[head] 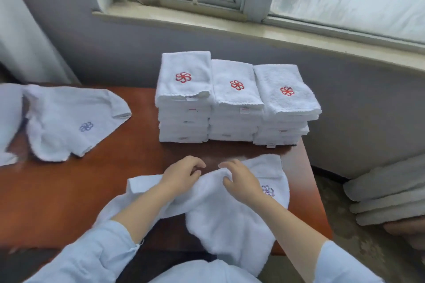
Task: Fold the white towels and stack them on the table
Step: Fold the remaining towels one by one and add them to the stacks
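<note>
Our left hand and right hand grip the rumpled towel at six o'clock, so we probably flatten it next.

White towel, crumpled, is lying under left hand and right hand; three folded stacks are standing just beyond them; loose towels, perhaps two, are lying far left.

Likely hotel or laundry workroom, logo-embroidered towel stacks, wooden table, windowsill
</note>
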{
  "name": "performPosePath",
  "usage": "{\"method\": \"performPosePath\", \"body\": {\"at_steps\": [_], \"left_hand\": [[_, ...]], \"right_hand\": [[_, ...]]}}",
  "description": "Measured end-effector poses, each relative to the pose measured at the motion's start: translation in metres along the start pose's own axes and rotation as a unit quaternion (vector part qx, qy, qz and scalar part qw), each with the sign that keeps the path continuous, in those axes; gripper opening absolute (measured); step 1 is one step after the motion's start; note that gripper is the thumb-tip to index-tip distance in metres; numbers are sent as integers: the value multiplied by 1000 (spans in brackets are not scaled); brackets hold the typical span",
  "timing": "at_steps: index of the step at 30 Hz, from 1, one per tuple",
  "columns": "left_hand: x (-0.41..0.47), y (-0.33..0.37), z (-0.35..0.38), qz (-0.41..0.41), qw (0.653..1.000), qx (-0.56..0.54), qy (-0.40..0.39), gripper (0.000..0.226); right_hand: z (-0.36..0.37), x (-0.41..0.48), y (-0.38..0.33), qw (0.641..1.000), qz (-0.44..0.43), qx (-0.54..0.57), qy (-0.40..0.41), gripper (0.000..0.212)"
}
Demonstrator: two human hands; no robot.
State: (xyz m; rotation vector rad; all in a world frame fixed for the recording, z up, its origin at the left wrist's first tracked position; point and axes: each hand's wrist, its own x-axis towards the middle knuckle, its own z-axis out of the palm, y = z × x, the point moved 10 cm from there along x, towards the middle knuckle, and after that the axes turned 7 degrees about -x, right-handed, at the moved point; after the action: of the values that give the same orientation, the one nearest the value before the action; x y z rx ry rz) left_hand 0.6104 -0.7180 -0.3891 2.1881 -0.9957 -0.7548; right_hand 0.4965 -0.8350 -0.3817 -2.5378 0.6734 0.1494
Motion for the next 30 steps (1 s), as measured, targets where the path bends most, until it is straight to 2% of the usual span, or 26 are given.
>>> {"method": "performPosePath", "body": {"at_steps": [6,9,13,18,21,23,26,30], "left_hand": [[-93,-49,-41,-93,988,18,121,25],[-135,-69,-42,-129,980,28,148,23],[-171,-89,-34,-175,973,58,136,29],[-175,-109,-18,-208,972,79,76,67],[-165,-120,-16,-202,968,130,78,76],[-159,-129,-20,-213,960,160,92,68],[-149,-131,-27,-205,951,198,121,41],[-146,-122,-39,-181,956,158,168,17]], "right_hand": [[24,-13,-83,989,-150,6,-8,39],[42,-26,-114,979,-204,-7,-19,36],[63,-35,-137,974,-224,-30,-22,34],[83,-25,-144,971,-216,-95,-34,38],[89,-21,-146,965,-231,-120,-32,35],[95,-19,-143,960,-241,-139,-44,33],[97,-11,-139,961,-228,-145,-58,29],[90,-4,-137,973,-192,-106,-65,30]]}}
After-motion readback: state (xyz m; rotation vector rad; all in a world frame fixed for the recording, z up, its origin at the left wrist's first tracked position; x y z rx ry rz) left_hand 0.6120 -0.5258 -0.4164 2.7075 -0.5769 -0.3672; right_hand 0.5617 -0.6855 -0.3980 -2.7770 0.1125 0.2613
